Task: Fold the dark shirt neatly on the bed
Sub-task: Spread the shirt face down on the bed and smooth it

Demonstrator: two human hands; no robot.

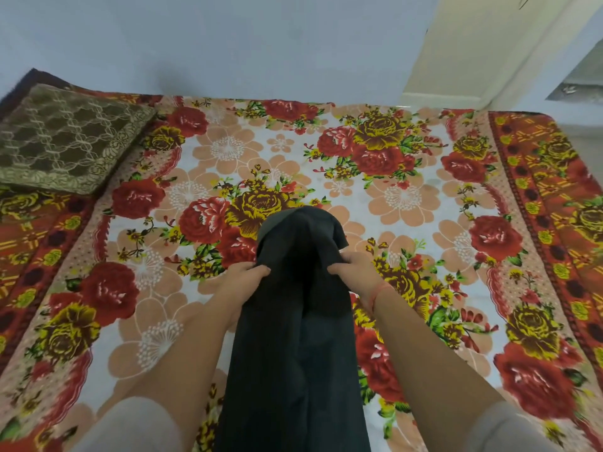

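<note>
Dark shirt: already narrowed to a long strip. It runs from the near edge of view, between both forearms, out to approx. the middle of the bed. Near part is a smooth flat band. Far part humps up and rounds over past the hands; can't tell whether its tip rests on the floral sheet.

Step, my read: lengthwise folds done, crosswise fold in hand. Task looks over halfway.

Left hand: grip closed on the strip's left edge, fingers curled over the top of the cloth, thumb hidden. Right hand: same grip on the right edge, roughly level w/ the left, red thread at the wrist. Both grips hold cloth only.

Next move calls for: both hands travelling together, side edges kept parallel, one end laid square on the other, then pressed flat. Soft fabric, so a layer could slip if one grip leads.

Farther out: brown patterned cushion at the bed's far left corner, well apart from the shirt. Behind it a pale wall, w/ a cream door far right.
</note>
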